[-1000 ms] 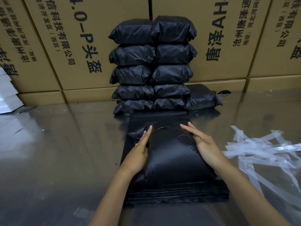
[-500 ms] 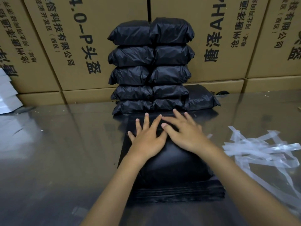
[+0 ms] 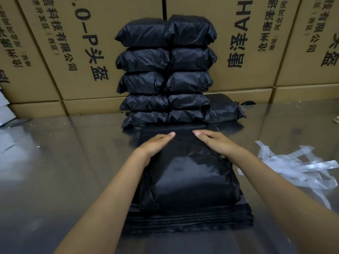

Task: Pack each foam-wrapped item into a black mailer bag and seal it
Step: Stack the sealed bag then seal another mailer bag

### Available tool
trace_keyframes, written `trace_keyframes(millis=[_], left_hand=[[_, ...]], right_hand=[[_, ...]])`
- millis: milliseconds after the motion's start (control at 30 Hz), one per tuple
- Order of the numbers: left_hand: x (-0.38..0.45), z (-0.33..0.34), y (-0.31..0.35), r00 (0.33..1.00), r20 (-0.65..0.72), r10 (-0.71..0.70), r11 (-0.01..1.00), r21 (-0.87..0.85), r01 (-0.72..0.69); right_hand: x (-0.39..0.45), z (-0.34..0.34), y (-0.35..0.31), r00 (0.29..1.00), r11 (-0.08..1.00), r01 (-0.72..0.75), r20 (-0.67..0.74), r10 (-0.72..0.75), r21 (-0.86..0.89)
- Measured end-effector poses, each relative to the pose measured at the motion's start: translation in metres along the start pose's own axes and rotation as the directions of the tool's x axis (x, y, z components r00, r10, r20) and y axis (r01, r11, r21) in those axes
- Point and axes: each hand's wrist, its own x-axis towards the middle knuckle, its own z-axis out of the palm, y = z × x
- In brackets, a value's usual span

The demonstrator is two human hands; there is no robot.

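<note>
At the bottom centre of the frame, a flat pile of empty mailer bags (image 3: 189, 219) lies on the glossy table (image 3: 55, 180), its near edge toward you. On top of that pile sits a filled black mailer bag (image 3: 190, 180), plump and wrinkled, at the centre of the frame. Your forearms reach in from the lower corners. Your left hand (image 3: 154, 145) lies flat on the far left part of the bag, fingers straight and together, pressing down and gripping nothing. Your right hand (image 3: 214, 142) mirrors it on the far right part, fingers also straight and flat on the plastic. The fingertips of both hands point toward each other with a small gap between them. At the right edge, loose clear peel-off strips (image 3: 293, 165) lie tangled on the table. Just beyond your hands, at centre frame, packed black bags (image 3: 165, 77) stand stacked in two columns, five high, with one more at the lower right. Behind them, across the top of the frame, cardboard boxes (image 3: 64, 52) printed with dark characters form a wall.
</note>
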Motion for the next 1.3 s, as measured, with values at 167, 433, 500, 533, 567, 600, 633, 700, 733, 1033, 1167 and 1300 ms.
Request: trace_keyframes(millis=[167, 433, 500, 533, 567, 600, 633, 700, 733, 1033, 1167, 1300], left_hand=[[-0.015, 0.009, -0.009, 0.992, 0.13, -0.011, 0.999, -0.046, 0.017], [-0.057, 0.013, -0.027, 0.993, 0.113, 0.047, 0.988, -0.149, -0.03], [-0.07, 0.015, -0.03, 0.994, 0.104, 0.036, 0.994, -0.104, -0.025], [-0.076, 0.016, -0.032, 0.995, 0.101, 0.024, 0.998, -0.062, -0.017], [-0.082, 0.017, -0.035, 0.994, 0.104, 0.019, 1.0, -0.009, -0.018], [-0.088, 0.017, -0.039, 0.993, 0.117, 0.023, 0.999, 0.04, -0.028], [-0.092, 0.018, -0.044, 0.991, 0.133, 0.03, 0.997, 0.069, -0.039], [-0.099, 0.022, -0.054, 0.986, 0.159, 0.045, 0.994, 0.094, -0.06], [-0.102, 0.024, -0.06, 0.985, 0.165, 0.056, 0.991, 0.108, -0.075], [-0.112, 0.042, -0.099, 0.959, 0.07, 0.274, 0.778, 0.571, -0.264], [-0.131, 0.028, -0.095, 0.949, 0.105, 0.297, 0.787, 0.536, -0.306], [-0.156, -0.008, -0.098, 0.953, 0.174, 0.249, 0.934, 0.217, -0.284]], right_hand=[[-0.008, 0.0, 0.012, 0.996, 0.999, -0.041, 0.086, 0.039, 0.026], [-0.044, 0.002, 0.027, 0.98, 0.992, 0.01, 0.196, -0.034, 0.123], [-0.058, 0.008, 0.034, 0.989, 0.984, 0.02, 0.141, -0.045, 0.176], [-0.066, 0.01, 0.038, 0.99, 0.981, 0.02, 0.13, -0.046, 0.193], [-0.075, 0.014, 0.042, 0.991, 0.981, 0.023, 0.126, -0.048, 0.193], [-0.084, 0.018, 0.045, 0.991, 0.984, 0.034, 0.124, -0.056, 0.178], [-0.092, 0.022, 0.049, 0.99, 0.986, 0.047, 0.12, -0.067, 0.157], [-0.104, 0.031, 0.057, 0.993, 0.99, 0.041, 0.1, -0.055, 0.138], [-0.109, 0.034, 0.06, 0.996, 0.992, 0.025, 0.082, -0.036, 0.123], [-0.127, 0.043, 0.076, 0.994, 0.903, 0.056, -0.064, -0.092, -0.426], [-0.144, 0.022, 0.07, 0.994, 0.95, 0.11, 0.052, -0.099, -0.294], [-0.182, -0.006, 0.077, 0.988, 0.993, 0.114, 0.102, -0.117, 0.034]])
